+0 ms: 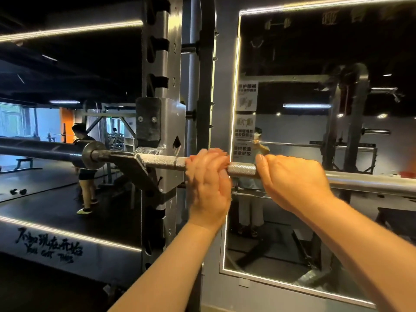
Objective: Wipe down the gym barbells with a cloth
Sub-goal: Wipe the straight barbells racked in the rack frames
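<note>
Barbell (162, 162): racked, lying left-to-right across the view. Its left part sits on the J-hook (135, 164) of the rack upright (162, 64), and the shaft runs off frame to the right.
Left hand (208, 176): on the knurled section just right of the hook, fingers hooked over the top of the bar.
Right hand (292, 179): just right of the left hand with a short bare stretch of knurl between them, fingers curled down over the bar and clamped on it.
Cloth: none visible. The left hand is motion-blurred, so a thin wipe under its palm can't be ruled out.
Done: nothing I can confirm. The knurl shows no streaks or wet sheen, and wiped and unwiped parts can't be told apart.
Left: my read is most of the job. That means the smooth shaft far right, the collar (93, 155), the dark sleeve (45, 147) far left, plus any other bars.
Progress call: early, or in a re-grip between passes.
Surroundings: mirror (315, 199) behind the bar on the right, and another person (84, 167) far left.
</note>
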Available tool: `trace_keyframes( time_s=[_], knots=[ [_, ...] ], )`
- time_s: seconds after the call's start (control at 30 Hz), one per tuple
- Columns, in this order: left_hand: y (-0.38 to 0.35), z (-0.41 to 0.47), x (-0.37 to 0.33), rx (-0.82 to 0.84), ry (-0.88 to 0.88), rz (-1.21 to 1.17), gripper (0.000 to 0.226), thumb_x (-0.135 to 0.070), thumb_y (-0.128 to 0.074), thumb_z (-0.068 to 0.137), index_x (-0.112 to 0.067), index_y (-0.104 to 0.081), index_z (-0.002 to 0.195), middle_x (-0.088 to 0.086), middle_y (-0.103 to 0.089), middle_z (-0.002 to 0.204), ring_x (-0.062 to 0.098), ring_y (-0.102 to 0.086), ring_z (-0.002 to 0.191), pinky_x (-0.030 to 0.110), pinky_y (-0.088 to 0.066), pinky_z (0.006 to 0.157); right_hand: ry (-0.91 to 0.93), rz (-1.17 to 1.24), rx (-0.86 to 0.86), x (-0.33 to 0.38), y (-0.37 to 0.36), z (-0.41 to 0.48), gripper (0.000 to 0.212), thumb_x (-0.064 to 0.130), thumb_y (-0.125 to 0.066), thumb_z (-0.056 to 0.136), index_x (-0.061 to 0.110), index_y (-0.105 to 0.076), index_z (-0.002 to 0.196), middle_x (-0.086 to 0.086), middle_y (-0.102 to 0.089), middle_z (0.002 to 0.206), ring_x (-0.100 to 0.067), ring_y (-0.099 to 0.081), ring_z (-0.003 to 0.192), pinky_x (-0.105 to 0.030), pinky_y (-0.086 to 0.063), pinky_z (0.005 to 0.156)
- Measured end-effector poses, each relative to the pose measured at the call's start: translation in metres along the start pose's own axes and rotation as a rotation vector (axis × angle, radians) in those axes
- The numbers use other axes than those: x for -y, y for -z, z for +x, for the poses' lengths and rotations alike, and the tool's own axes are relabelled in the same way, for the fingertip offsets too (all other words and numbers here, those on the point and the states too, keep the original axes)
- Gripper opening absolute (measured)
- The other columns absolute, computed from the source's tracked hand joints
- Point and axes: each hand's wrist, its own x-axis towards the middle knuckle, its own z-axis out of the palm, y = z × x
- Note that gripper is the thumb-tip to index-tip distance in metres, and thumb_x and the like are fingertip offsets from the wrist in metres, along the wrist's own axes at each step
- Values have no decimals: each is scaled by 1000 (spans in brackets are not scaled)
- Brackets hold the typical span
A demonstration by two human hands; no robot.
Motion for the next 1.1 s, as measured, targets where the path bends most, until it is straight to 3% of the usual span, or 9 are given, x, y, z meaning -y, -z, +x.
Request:
trace_keyframes(
  time_s=[0.07, 0.2, 0.37, 0.47, 0.57, 0.77, 0.93, 1.03, 1.1],
  knots=[
    [6, 7, 5, -88, 131, -16, 28, -16, -39, 105, -9, -62, 120, 8, -62, 126, 29, -46, 138, 66, -15, 120, 22, -76, 47, -13, 5, 0, 44, 41, -10, 105, 25, -51, 109, 11, -47, 71, -9, -44, 55, -28, -28, 46],
    [-11, 9, -20, -172, 263, -66, 29, -15, -36, 106, -8, -63, 114, 7, -62, 122, 23, -44, 138, 46, -11, 127, 56, -162, 77, -23, 5, -3, 28, 39, -32, 108, 20, -43, 126, 7, -53, 80, -17, -54, 64, -30, -40, 49],
    [-45, -2, -67, -57, 178, -55, 36, -24, -36, 108, -5, -67, 110, 10, -64, 119, 27, -54, 128, 59, -26, 120, -7, -160, 88, -15, 1, -4, 39, 36, -25, 107, 20, -47, 135, 3, -55, 87, -23, -60, 71, -32, -40, 51],
    [-42, -10, -60, 83, -61, -19, 33, -25, -37, 109, -8, -62, 123, 12, -65, 125, 27, -53, 131, 63, -30, 117, -101, -75, 69, -18, 3, -7, 51, 42, -14, 109, 23, -60, 119, 7, -50, 75, -20, -64, 74, -32, -44, 58],
    [-16, 6, -22, 154, -262, 83, 33, -26, -39, 108, -11, -63, 123, 9, -68, 125, 26, -60, 126, 59, -28, 120, -4, -110, 31, -17, 5, -10, 39, 40, -23, 110, 21, -53, 126, 6, -60, 88, -18, -63, 74, -31, -48, 56],
    [-19, 10, -33, -70, 119, 31, 28, -14, -40, 103, -5, -67, 106, 7, -65, 108, 24, -60, 109, 65, -25, 116, 2, -93, 26, -17, 5, -10, 39, 38, -21, 110, 20, -55, 116, 6, -61, 85, -19, -62, 69, -29, -46, 53],
    [-41, -7, -65, 122, -82, 60, 35, -27, -32, 109, -9, -59, 124, 12, -63, 125, 28, -54, 128, 59, -21, 123, -78, -60, -5, -18, 6, -10, 50, 43, -17, 111, 24, -63, 112, 5, -70, 93, -19, -70, 79, -30, -42, 57],
    [-18, 6, -35, 207, -262, 121, 29, -22, -43, 105, -10, -62, 124, 10, -67, 124, 27, -59, 125, 56, -26, 122, -64, -78, 27, -16, 9, -12, 48, 45, -18, 110, 23, -60, 112, 6, -66, 89, -17, -67, 74, -30, -47, 57],
    [-1, 18, -18, 184, -187, 123, 30, -20, -43, 103, -9, -68, 114, 6, -69, 114, 24, -63, 114, 58, -26, 121, -59, -63, 7, -16, 9, -13, 47, 44, -18, 110, 22, -59, 112, 7, -62, 84, -16, -64, 69, -31, -52, 58]
  ],
)
